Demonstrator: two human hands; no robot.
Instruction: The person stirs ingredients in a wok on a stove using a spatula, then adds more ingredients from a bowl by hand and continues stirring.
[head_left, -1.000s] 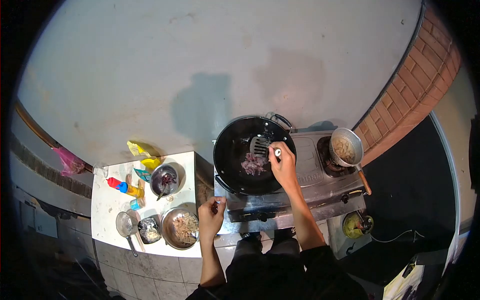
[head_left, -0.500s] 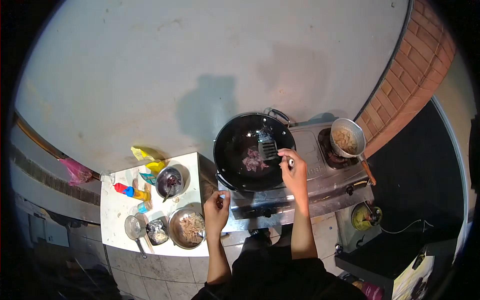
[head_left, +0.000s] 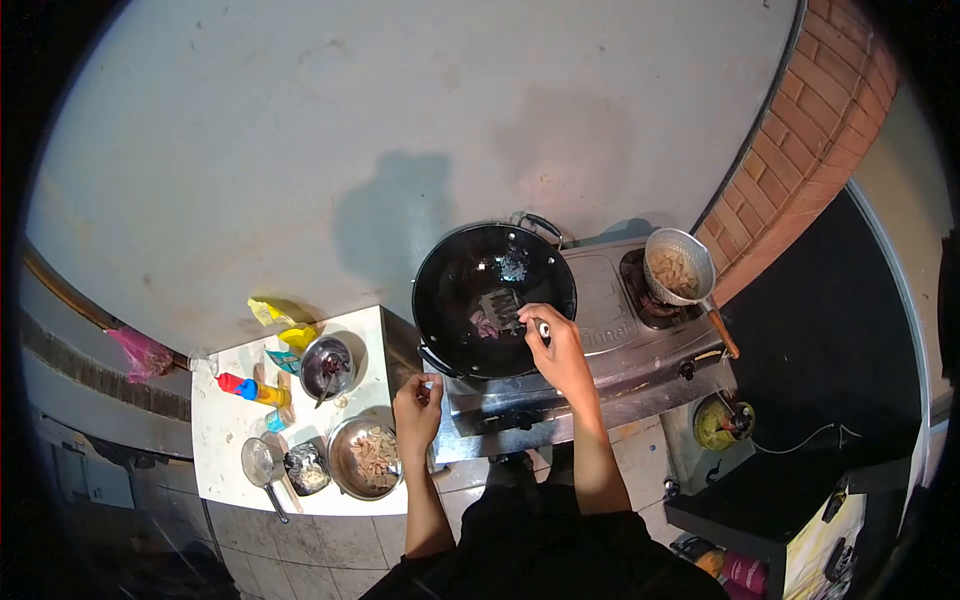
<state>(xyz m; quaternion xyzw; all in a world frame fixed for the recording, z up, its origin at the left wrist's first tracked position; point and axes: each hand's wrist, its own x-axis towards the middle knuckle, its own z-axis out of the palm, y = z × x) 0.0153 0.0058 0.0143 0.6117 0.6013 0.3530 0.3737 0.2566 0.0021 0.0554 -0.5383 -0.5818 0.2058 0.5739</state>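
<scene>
My right hand (head_left: 556, 352) grips a dark slotted spatula (head_left: 503, 308), its fingers closed round the handle. The spatula's blade is low inside a black wok (head_left: 455, 345), over pinkish-purple sliced pieces (head_left: 484, 324) and partly covering them. A whitish, shiny patch shows on the wok's far inner wall. My left hand (head_left: 418, 412) is beside the wok's near-left handle (head_left: 437, 362), fingers curled in; whatever they hold, if anything, cannot be made out. The wok sits on the left side of a metal gas stove (head_left: 610, 335).
A strainer (head_left: 680, 265) with pale pieces rests over the right burner. On the white table (head_left: 225, 440) at left are a bowl of pale strips (head_left: 340, 470), a bowl with dark contents (head_left: 345, 385), a yellow bottle (head_left: 272, 395) and a small sieve (head_left: 262, 460). A wall rises behind.
The spatula has shifted left and toward me over the sliced pieces, hiding more of them. My right hand moved with it. The whole view has shifted slightly; my left hand stays near the handle.
</scene>
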